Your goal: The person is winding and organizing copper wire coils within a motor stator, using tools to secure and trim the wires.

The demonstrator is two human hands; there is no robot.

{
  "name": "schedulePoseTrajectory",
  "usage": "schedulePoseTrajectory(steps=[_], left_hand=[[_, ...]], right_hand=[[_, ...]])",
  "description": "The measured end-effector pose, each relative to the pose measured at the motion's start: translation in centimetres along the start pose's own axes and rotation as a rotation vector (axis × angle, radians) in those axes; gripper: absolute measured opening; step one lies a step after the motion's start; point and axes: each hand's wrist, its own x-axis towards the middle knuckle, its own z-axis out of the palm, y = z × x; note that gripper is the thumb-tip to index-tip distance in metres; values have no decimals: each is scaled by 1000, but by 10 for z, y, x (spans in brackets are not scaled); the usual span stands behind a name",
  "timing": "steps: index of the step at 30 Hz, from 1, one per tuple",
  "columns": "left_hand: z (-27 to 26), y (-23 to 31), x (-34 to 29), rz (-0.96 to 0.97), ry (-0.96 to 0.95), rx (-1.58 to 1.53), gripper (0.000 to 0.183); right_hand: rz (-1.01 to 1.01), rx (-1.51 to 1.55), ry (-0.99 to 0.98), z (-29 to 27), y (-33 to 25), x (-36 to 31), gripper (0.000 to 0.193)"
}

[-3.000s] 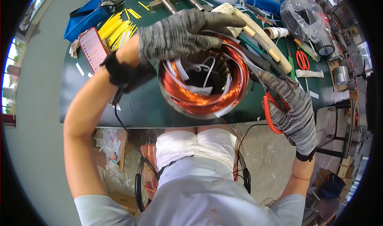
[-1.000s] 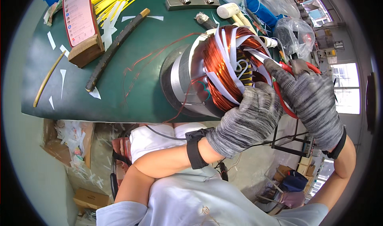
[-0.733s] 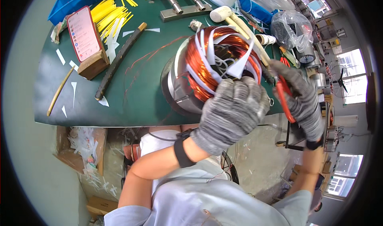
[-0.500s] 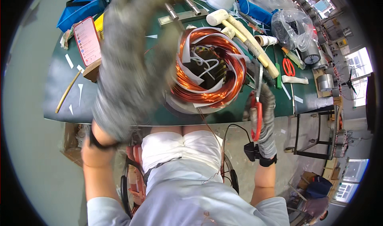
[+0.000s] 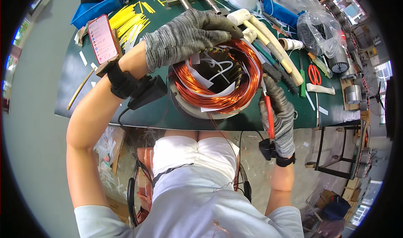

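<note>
A ring of copper windings point(image 5: 216, 103) with white insulating strips stands on the table in front of me, on a grey cylindrical stator core point(image 5: 184, 108). White cord point(image 5: 218, 66) loops inside its dark opening. Across the far left rim lies my left hand point(image 5: 180, 38), in a grey knitted glove. Its fingers stretch to the right above the copper, the thumb apart from them, and nothing shows in its grasp. My right hand point(image 5: 283, 114), gloved too, holds red-handled scissors point(image 5: 269, 116) beside the winding's right side. The blades point away from me, partly hidden near the fingers.
A mallet point(image 5: 240, 16) and a wooden-handled tool point(image 5: 277, 57) lie right of the ring. Red-handled scissors point(image 5: 314, 74) and a green screwdriver point(image 5: 302, 85) are farther right. Yellow strips point(image 5: 128, 22), a phone point(image 5: 103, 40) and a blue bin point(image 5: 94, 9) occupy the left.
My left hand, blurred and raised at the left before, has come down over the far rim of the copper windings. My right hand keeps the scissors, now closer to the ring.
</note>
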Motion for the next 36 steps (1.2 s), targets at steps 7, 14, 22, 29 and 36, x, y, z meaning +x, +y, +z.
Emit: schedulePoseTrajectory(steps=[7,14,22,29,36], left_hand=[[-6,-1,7,-65,-78,-11,25],[-19,-29,40,180,-264,0,53],[65,47,-28,11,211,1148,22],[134,9,-28,111,764,1121,34],[123,4,-34,239,674,1047,33]], right_hand=[[-291,-432,-213,-33,-24,54,44],[-257,-1045,-237,-33,-46,57,52],[-346,-1009,-240,-43,-52,45,56],[-468,-1058,-370,-53,-54,76,58],[-499,-1338,-575,-67,-84,96,63]])
